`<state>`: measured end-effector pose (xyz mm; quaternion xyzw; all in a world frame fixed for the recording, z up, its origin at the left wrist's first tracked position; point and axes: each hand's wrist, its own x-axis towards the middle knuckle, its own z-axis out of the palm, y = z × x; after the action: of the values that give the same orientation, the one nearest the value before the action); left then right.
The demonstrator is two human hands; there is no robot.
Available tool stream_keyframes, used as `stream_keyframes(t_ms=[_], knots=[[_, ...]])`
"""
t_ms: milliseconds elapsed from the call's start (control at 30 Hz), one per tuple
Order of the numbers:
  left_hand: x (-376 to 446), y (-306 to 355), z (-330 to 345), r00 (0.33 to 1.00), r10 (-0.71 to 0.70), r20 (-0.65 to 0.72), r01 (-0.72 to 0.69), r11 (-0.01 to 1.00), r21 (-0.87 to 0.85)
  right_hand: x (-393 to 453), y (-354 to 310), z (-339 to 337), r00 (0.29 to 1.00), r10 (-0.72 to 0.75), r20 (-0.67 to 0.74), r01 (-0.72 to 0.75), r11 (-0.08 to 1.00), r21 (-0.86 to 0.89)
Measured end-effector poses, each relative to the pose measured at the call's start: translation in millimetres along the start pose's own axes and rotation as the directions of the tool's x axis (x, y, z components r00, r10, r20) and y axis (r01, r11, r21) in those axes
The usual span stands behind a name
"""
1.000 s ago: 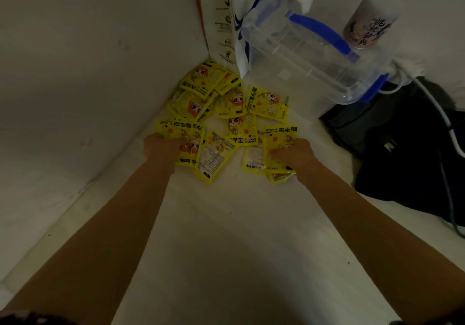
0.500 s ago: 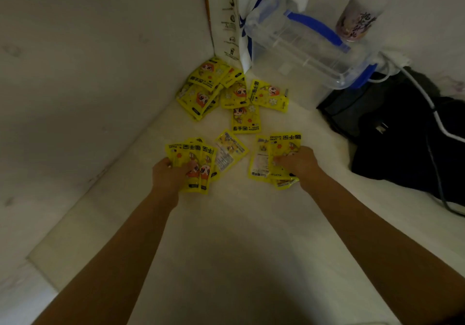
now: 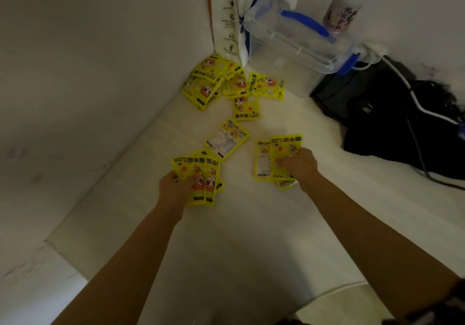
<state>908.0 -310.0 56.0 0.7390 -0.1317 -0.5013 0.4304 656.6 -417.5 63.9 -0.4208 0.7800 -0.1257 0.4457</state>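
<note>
Several yellow hand-warmer packets lie on a white surface in a wall corner. My left hand [image 3: 176,186] holds a fanned bunch of packets [image 3: 202,171] at its left edge, thumb on top. My right hand [image 3: 298,164] lies on top of a second small stack of packets [image 3: 275,149], fingers pressing down on it. One packet [image 3: 226,138] lies back-side up between the two bunches and a little farther away. A pile of packets [image 3: 206,86] sits in the corner, with two others [image 3: 265,85] [image 3: 246,108] beside it.
A clear plastic box with a blue handle [image 3: 302,40] stands at the back. Beside it are a white printed bag [image 3: 231,22], a bottle [image 3: 339,17], a black bag [image 3: 392,120] and a white cable [image 3: 417,100] to the right. A wall [image 3: 88,73] runs along the left.
Both hands have pulled their bunches of packets away from the corner pile toward me. A gap has opened between them and the rest, and one packet stays behind face down.
</note>
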Motion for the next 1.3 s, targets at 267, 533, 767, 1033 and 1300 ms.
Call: stream_keyframes(t_ms=[267,533,767,1033,1300], knots=[[-40,-7,-12,0.99,0.015,0.137,-0.011,0.999,-0.034,-49,21,-13,0.998,0.001,-0.068,0.004,0.997,0.074],[-92,-28,-10,0.951,0.028,0.307,-0.019,0.999,-0.032,-123,87,-14,0.997,0.056,-0.045,-0.039,0.946,0.321],[-145,-57,11,0.896,0.045,0.443,-0.078,0.995,0.057,-203,165,-29,0.994,0.101,-0.048,-0.061,0.851,0.522],[-218,-114,39,0.808,0.036,0.588,-0.173,0.969,0.178,-287,252,-52,0.975,0.172,-0.137,-0.048,0.775,0.63],[-315,-195,81,0.681,-0.032,0.731,-0.296,0.902,0.315,-360,369,-85,0.932,0.306,-0.194,-0.08,0.695,0.714]])
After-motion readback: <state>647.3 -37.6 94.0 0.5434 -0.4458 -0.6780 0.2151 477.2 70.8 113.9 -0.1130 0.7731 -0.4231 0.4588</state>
